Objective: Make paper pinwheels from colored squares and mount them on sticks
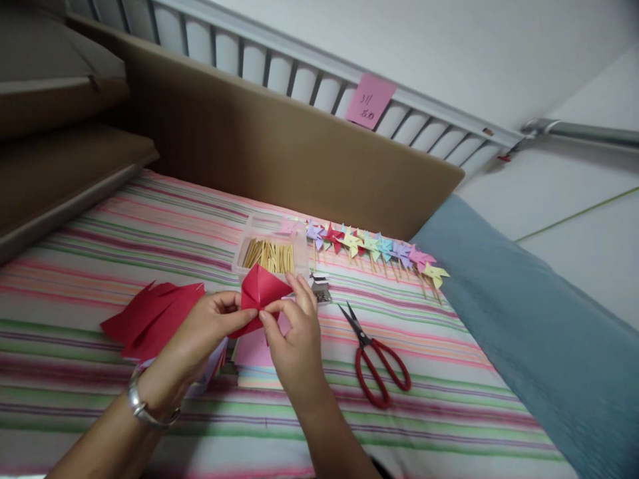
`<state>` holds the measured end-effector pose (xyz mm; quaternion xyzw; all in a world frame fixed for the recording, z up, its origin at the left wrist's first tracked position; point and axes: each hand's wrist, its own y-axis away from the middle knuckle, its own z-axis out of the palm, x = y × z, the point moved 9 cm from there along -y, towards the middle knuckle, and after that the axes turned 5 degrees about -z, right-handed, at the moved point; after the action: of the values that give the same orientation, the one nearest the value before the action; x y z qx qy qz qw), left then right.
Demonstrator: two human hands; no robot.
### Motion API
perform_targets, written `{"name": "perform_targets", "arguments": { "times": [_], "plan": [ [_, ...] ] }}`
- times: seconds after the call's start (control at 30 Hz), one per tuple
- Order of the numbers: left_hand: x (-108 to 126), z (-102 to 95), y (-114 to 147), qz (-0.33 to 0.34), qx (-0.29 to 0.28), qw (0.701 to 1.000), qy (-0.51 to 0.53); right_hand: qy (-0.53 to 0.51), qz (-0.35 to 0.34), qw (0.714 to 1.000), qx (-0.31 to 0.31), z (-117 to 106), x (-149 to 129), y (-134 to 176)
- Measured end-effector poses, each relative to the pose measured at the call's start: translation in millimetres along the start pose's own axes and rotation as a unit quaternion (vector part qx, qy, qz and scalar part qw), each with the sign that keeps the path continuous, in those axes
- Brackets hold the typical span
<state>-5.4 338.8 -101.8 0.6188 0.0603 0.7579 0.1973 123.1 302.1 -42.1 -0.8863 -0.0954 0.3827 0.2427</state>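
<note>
A red square of paper [260,287] with creases is held up between both hands. My left hand [214,316], with a silver bracelet at the wrist, pinches its left side near the middle. My right hand [294,326] grips the paper with thumb and index finger close to its centre, the other fingers raised. Below the hands lies a stack of coloured paper [257,376], pink on top. To the left, several red paper sheets [162,316] are fanned out. Red-handled scissors [372,352] rest slightly apart on the right.
Behind the hands stands a clear plastic box [302,253] of wooden sticks [269,256], beside a small box of pins [321,291]. A row of paper pinwheels [372,246] lies at the back right. A cardboard panel [279,150] leans against the radiator [304,80].
</note>
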Motion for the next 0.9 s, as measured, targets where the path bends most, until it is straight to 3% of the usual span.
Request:
{"name": "perform_targets", "arguments": {
  "times": [0.23, 0.4, 0.53, 0.63, 0.9],
  "plan": [
    [3.3, -2.8, -0.9, 0.009, 0.014, 1.000, -0.016, -0.009, 0.010, 1.000, 0.004, -6.1, -3.6, -2.1],
    [3.0, -2.1, 3.1, -0.018, 0.005, 0.999, -0.041, -0.086, 0.109, 0.990, -0.009, -30.3, 11.6, -10.5],
    [-1.9, 13.1, 6.1, -0.040, -0.064, 0.994, -0.076, -0.232, 0.203, 0.941, -0.142, -10.9, 28.4, -1.9],
    [-6.1, 23.1, 7.0, -0.039, -0.102, 0.987, -0.115, -0.297, 0.214, 0.909, -0.201, 2.3, 28.1, 5.3],
    [-18.4, 28.0, 4.5, -0.040, -0.119, 0.984, -0.129, -0.257, 0.202, 0.921, -0.214, 9.5, 26.9, 7.3]
  ]
}}
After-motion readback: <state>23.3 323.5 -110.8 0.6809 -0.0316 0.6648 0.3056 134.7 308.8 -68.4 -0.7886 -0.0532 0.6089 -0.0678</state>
